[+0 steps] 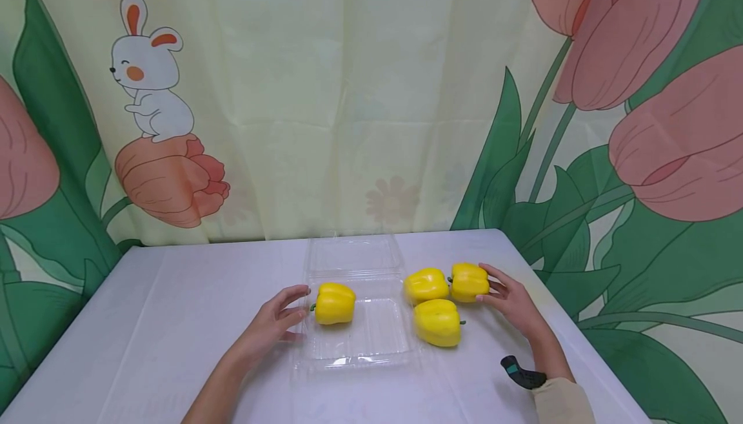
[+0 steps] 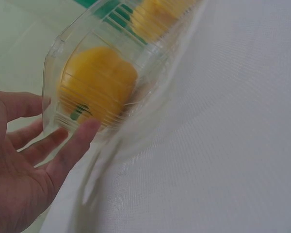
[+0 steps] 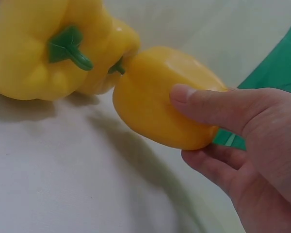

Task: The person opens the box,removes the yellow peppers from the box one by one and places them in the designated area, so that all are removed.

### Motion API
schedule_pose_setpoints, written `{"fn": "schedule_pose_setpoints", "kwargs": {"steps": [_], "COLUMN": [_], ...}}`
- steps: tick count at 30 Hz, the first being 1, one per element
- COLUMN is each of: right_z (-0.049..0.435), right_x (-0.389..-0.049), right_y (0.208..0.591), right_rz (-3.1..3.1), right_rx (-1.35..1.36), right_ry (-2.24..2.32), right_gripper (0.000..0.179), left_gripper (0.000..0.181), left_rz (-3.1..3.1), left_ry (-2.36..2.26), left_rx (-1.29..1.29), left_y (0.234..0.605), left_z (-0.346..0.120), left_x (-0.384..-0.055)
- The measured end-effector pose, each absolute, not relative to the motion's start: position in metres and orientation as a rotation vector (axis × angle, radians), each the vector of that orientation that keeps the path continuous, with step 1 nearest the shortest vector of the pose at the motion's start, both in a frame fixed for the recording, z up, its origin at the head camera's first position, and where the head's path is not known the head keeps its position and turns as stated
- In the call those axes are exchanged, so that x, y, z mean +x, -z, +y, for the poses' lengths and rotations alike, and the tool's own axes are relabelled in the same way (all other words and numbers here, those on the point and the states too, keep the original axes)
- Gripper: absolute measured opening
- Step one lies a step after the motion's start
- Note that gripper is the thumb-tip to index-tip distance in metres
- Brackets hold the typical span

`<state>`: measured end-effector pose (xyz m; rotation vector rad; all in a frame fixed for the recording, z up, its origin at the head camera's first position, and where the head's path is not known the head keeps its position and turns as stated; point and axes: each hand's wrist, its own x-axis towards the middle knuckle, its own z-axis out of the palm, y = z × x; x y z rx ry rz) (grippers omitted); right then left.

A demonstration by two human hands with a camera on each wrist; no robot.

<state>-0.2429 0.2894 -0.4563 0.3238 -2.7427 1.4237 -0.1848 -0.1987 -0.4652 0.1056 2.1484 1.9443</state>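
Note:
A yellow bell pepper (image 1: 335,303) with a green stem lies in the left part of a clear plastic clamshell container (image 1: 377,354), whose lid (image 1: 354,256) is folded back. At the container's left side is my left hand (image 1: 277,315), fingers spread and fingertips right at the clear wall (image 2: 51,87). My right hand (image 1: 513,301) grips another yellow bell pepper (image 3: 167,97) between thumb and fingers, on the right of the container. Two more yellow peppers, one behind (image 1: 426,285) and one in front (image 1: 438,323), sit between that pepper and the container.
A white cloth covers the table (image 1: 186,333). Behind it hangs a curtain (image 1: 278,101) printed with tulips and a rabbit. A black band (image 1: 525,375) is on the right wrist, just above a beige sleeve (image 1: 562,401).

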Motion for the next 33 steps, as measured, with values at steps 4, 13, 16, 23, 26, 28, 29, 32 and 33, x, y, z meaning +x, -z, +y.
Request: {"fn": "schedule_pose_setpoints", "kwargs": {"steps": [4, 13, 16, 23, 26, 28, 29, 32, 33], "right_z": [0.291, 0.293, 0.294, 0.294, 0.295, 0.295, 0.295, 0.296, 0.296], "right_x": [-0.245, -0.251, -0.253, -0.257, -0.258, -0.258, -0.258, -0.258, -0.258], "right_y": [0.459, 0.467, 0.469, 0.473, 0.473, 0.474, 0.474, 0.473, 0.473], "right_rz": [-2.747, -2.768, -2.773, -2.79, -2.783, -2.783, -2.784, -2.795, -2.798], "right_rx": [0.339, 0.344, 0.338, 0.319, 0.32, 0.33, 0.331, 0.337, 0.34], "right_ry": [-1.422, -1.474, -1.494, -1.505, -1.518, -1.517, -1.518, -1.513, -1.507], "right_gripper": [0.075, 0.076, 0.076, 0.078, 0.078, 0.079, 0.079, 0.079, 0.079], "left_gripper": [0.054, 0.054, 0.054, 0.054, 0.053, 0.053, 0.053, 0.054, 0.054], "left_rz": [2.154, 2.156, 2.165, 2.162, 2.161, 2.162, 2.163, 2.163, 2.164], "left_ry": [-1.938, -1.94, -1.934, -1.932, -1.938, -1.939, -1.94, -1.935, -1.932], "left_rx": [0.104, 0.091, 0.085, 0.078, 0.065, 0.06, 0.058, 0.066, 0.068], "left_y": [0.465, 0.465, 0.465, 0.464, 0.464, 0.464, 0.464, 0.465, 0.465], "left_z": [-0.199, -0.199, -0.198, -0.197, -0.197, -0.196, -0.196, -0.197, -0.197], "left_x": [-0.185, -0.185, -0.185, -0.185, -0.185, -0.185, -0.185, -0.185, -0.185]}}
